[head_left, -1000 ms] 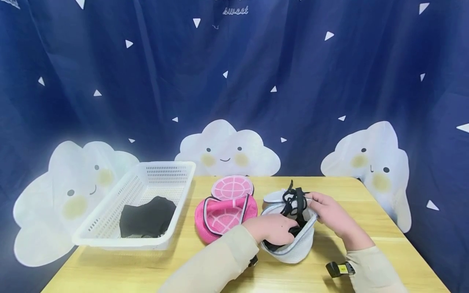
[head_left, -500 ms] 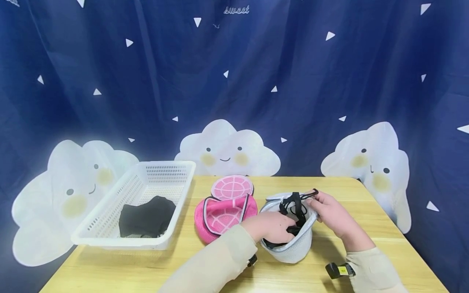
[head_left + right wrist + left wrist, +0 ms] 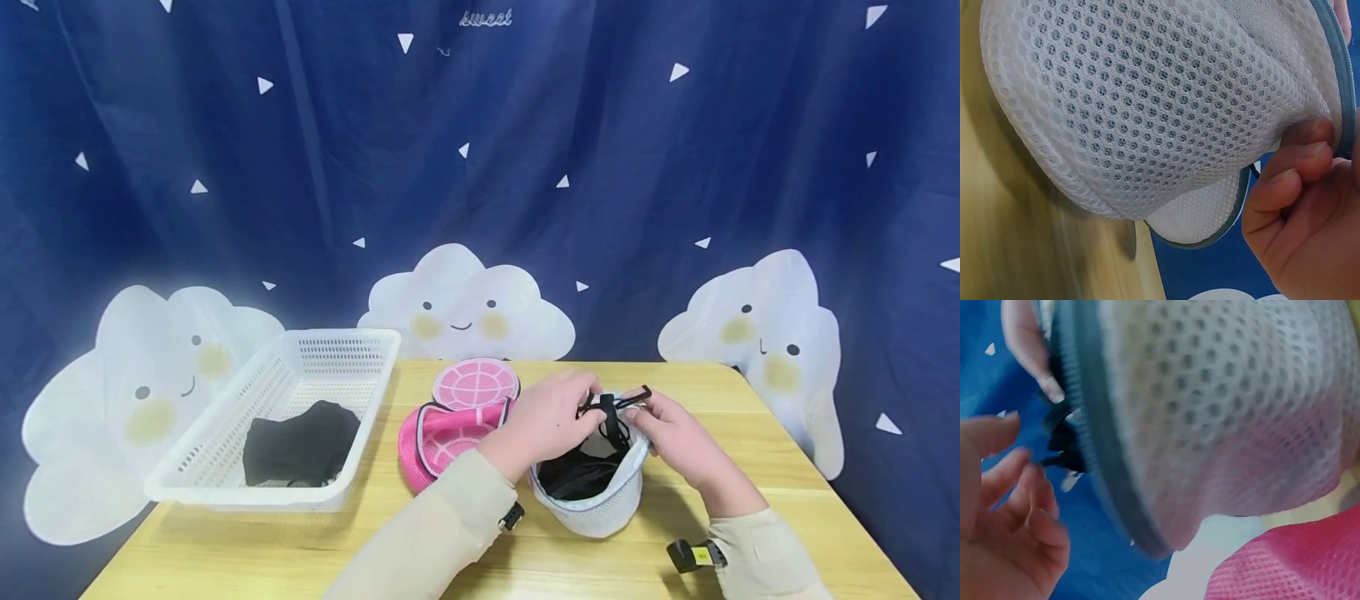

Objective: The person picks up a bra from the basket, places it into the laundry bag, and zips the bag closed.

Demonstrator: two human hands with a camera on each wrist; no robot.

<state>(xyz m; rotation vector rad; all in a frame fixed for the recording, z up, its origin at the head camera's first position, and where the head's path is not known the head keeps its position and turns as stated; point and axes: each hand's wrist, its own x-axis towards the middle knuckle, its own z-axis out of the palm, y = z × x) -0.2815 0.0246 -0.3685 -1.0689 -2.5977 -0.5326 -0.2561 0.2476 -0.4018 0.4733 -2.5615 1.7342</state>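
Note:
A white mesh laundry bag (image 3: 600, 512) with a grey zipped rim stands with its mouth up on the table. Inside it lies black fabric (image 3: 573, 475), with a black strap (image 3: 611, 412) and thin cords by the far rim. My right hand (image 3: 675, 429) pinches the bag's rim on the right; in the right wrist view its fingers (image 3: 1310, 156) curl at the mesh edge. Over the bag's far left side, my left hand (image 3: 543, 421) is right at the strap and cords. Its thumb and fingers (image 3: 1007, 469) stand apart in the left wrist view, fingertips close to a cord.
Left of the bag, a pink mesh bag (image 3: 412, 454) lies with its flap open; its round pink lid (image 3: 476, 385) is behind. A white plastic basket (image 3: 247, 497) at the left holds black cloth (image 3: 303, 446). A blue curtain (image 3: 480, 167) hangs behind the wooden table (image 3: 240, 550).
My left hand has come up out of the white bag's mouth and moved to its far rim by the strap. The cords and white flap have dropped toward the opening; my right hand keeps the rim.

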